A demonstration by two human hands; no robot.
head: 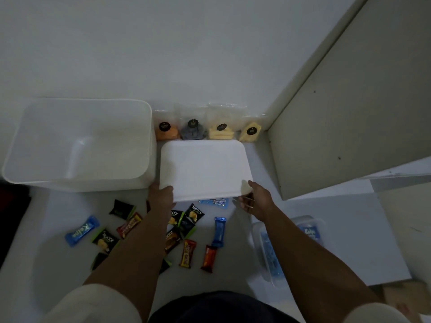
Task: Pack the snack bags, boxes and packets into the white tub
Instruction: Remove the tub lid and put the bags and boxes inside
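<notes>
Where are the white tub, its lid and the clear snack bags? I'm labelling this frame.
white tub (77, 145): head view, inside floor.
lid (205, 170): head view, top face.
clear snack bags (221, 130): head view, third bag's label.

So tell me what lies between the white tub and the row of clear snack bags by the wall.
Nothing in the head view: the white tub stands right beside the orange bag, first of the clear snack bags; no gap shows.

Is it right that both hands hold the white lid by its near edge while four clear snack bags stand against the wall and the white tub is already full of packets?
Not quite. The head view shows the white tub empty; the packets lie on the floor. The rest holds: left hand and right hand hold the white lid, four snack bags stand against the wall.
</notes>
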